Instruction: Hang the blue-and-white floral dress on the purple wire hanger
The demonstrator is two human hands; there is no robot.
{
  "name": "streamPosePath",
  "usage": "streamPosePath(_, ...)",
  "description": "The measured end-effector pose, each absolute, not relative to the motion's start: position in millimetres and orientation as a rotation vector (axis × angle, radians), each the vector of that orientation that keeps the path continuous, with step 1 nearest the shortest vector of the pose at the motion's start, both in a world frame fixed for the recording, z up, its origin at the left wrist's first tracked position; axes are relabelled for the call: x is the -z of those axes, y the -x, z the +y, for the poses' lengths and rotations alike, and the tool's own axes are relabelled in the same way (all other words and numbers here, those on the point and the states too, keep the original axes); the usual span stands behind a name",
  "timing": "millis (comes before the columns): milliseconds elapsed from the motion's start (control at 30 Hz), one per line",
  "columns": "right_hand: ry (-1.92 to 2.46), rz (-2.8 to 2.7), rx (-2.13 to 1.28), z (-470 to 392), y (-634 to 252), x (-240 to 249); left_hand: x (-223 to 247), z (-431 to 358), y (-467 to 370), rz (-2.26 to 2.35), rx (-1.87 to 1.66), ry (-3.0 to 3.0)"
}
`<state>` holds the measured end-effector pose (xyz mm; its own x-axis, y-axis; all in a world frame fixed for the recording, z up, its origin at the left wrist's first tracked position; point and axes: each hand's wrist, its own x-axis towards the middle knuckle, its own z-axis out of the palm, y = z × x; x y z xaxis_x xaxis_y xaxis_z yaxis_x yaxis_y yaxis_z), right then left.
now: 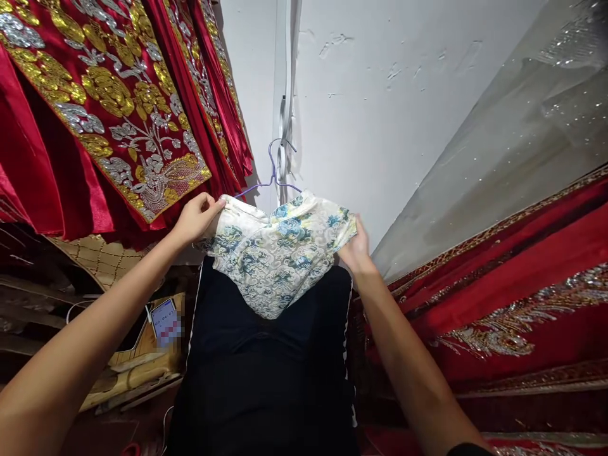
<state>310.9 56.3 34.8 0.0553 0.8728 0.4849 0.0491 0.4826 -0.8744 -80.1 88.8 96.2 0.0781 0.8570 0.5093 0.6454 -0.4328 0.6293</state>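
Note:
A garment with a white and blue floral top point(280, 253) and a long black lower part point(266, 386) hangs on a purple wire hanger point(273, 180). My left hand point(197, 218) pinches the floral top at its left shoulder edge, thumb and fingers together. At the right side, my right hand point(356, 247) is closed around the edge of the short sleeve, its fingers partly hidden behind the cloth. The hanger's hook is at a white metal upright on the wall.
Red garments with gold and silver embroidery point(109, 95) hang at the upper left. Red beaded cloth point(536, 304) and sheer white fabric point(494, 145) hang at the right. A lit phone point(166, 322) lies on a wooden surface at the lower left.

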Motion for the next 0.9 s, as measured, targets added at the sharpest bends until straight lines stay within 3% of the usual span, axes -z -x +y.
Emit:
streamPosePath(333,0.894,-1.498,-0.749,21.9,-270.6,-125.3,-123.1,93.5,56.1,1.504,-1.35,-2.304)
streamPosePath(500,0.784,-2.087,-1.106,2.1,-246.5,-100.2,-100.4,96.4,53.3,1.257,-1.458,-2.15)
streamPosePath(667,1.136,-2.136,-0.523,28.4,-224.9,-43.2,-102.3,68.8,27.6,0.852,-1.44,-2.119)
streamPosePath(900,1.007,-2.08,0.05,49.3,-184.8,-26.5,-146.1,10.4,-28.4,0.316,-1.06,-2.103)
